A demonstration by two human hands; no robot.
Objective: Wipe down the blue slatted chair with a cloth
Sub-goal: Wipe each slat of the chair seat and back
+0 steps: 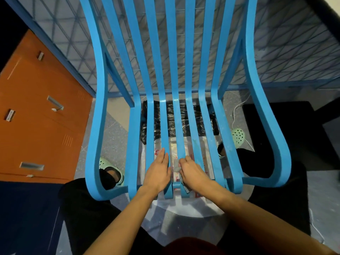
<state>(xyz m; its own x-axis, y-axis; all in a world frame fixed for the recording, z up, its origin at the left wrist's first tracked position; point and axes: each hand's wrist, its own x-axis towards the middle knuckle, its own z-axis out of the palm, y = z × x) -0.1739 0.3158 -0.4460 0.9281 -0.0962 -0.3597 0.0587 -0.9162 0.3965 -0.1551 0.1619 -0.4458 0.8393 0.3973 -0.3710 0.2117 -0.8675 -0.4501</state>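
Blue chair (173, 74) is sitting right in front, and the right hand (191, 172) is gripping a grey cloth (177, 165) on a middle seat slat near the front edge. Left hand (159, 171) is lying flat, released, bracing the neighbouring slat. Judging by the smudges on the right slats, plenty's left.

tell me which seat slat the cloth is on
The middle slat, under the right hand gripping the cloth. The left hand lies flat on the neighbouring slat.
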